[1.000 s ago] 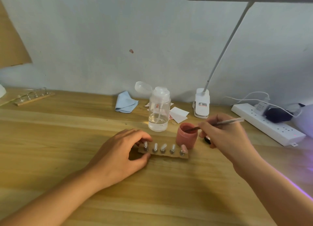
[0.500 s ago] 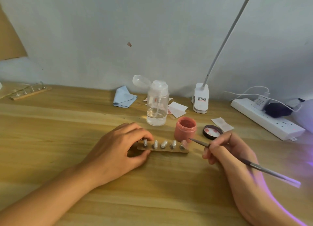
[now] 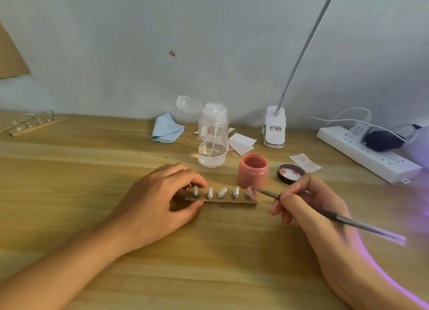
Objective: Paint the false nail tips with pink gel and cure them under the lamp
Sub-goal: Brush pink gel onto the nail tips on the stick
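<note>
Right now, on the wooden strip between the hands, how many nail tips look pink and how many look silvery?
Pink-tinted nail tip: 1 (rightmost, with the brush tip at it)
Silvery nail tips: 4
Total on the wooden strip: 5

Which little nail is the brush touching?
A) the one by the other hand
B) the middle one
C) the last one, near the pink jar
C: the brush tip rests on the end nail tip, just in front of the pink jar.
</note>
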